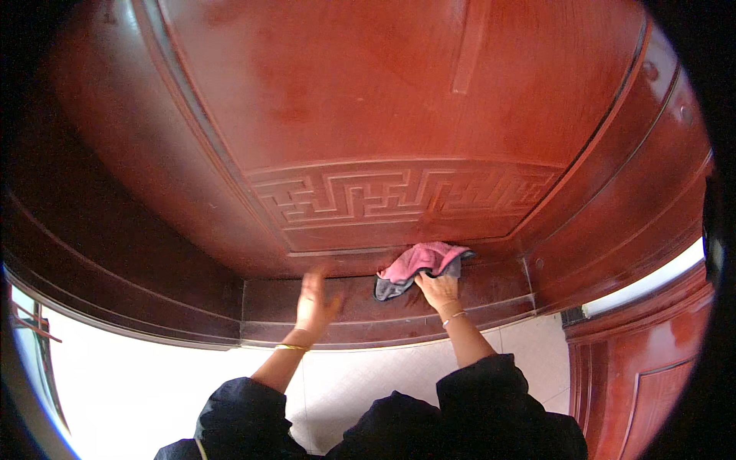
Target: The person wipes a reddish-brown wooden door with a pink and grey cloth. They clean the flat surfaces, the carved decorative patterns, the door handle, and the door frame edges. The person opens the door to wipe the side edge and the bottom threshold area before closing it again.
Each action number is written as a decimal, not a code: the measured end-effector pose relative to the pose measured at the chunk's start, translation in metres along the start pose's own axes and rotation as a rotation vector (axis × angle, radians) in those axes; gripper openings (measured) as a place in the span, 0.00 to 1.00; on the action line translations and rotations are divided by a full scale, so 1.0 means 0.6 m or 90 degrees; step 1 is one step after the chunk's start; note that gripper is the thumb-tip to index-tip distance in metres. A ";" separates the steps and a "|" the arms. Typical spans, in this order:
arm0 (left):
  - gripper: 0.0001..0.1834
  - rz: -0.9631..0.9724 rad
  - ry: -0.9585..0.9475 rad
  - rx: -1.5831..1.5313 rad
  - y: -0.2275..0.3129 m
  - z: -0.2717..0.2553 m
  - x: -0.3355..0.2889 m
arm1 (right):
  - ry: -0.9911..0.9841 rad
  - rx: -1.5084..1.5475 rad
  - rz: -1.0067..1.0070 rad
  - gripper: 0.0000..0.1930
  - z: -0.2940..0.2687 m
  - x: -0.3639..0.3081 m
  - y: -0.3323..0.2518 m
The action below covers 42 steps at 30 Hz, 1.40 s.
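A pink and dark grey cloth (426, 259) is bunched in my right hand (439, 291), low against a reddish-brown wooden panel (383, 115). Its upper edge touches or nearly touches the panel's bottom, while the grey part hangs over the dark wooden ledge (349, 295) below. To the left, my left hand (313, 305) is raised over the same ledge, a little blurred, fingers stretched upward and thumb apart. Nothing shows in it. Whether it touches the wood I cannot tell.
A carved fret pattern (399, 192) runs across the panel's lower part. Wooden side walls enclose the ledge, the left one (100, 222) in shadow. Behind my arms lies a pale tiled floor (368, 376). At the lower right stands another red wooden panel (667, 383).
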State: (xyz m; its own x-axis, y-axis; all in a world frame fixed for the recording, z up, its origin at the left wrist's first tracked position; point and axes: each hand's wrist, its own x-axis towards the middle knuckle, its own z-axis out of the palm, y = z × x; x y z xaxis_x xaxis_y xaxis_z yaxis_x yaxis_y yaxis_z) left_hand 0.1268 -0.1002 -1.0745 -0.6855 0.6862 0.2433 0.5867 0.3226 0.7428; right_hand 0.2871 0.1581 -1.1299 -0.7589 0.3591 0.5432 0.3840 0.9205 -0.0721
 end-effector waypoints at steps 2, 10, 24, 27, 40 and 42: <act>0.40 -0.090 0.185 -0.200 -0.017 -0.030 0.012 | 0.038 0.049 0.050 0.23 -0.119 0.083 -0.018; 0.40 -0.259 0.173 -0.648 0.156 -0.226 0.062 | 0.555 -0.114 -0.079 0.30 -0.498 0.486 -0.071; 0.40 -0.252 0.081 -0.755 0.085 -0.257 0.059 | -0.039 0.072 -0.015 0.19 -0.087 0.138 -0.112; 0.40 -0.249 0.142 -0.762 0.076 -0.267 0.052 | 0.075 -0.049 -0.139 0.17 -0.261 0.287 -0.169; 0.35 -0.254 0.138 -0.815 0.072 -0.268 0.048 | 0.046 -0.119 -0.213 0.13 -0.136 0.260 -0.304; 0.36 -0.270 0.153 -0.797 0.064 -0.267 0.047 | -0.161 0.202 -0.219 0.09 -0.157 0.231 -0.329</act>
State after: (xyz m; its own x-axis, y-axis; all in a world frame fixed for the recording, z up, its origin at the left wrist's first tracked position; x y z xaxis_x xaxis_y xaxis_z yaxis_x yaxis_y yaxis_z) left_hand 0.0609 -0.1727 -0.9391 -0.8484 0.5108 -0.1388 -0.3860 -0.4177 0.8225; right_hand 0.1554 0.0117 -0.9614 -0.9314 0.0181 0.3637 -0.0576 0.9788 -0.1964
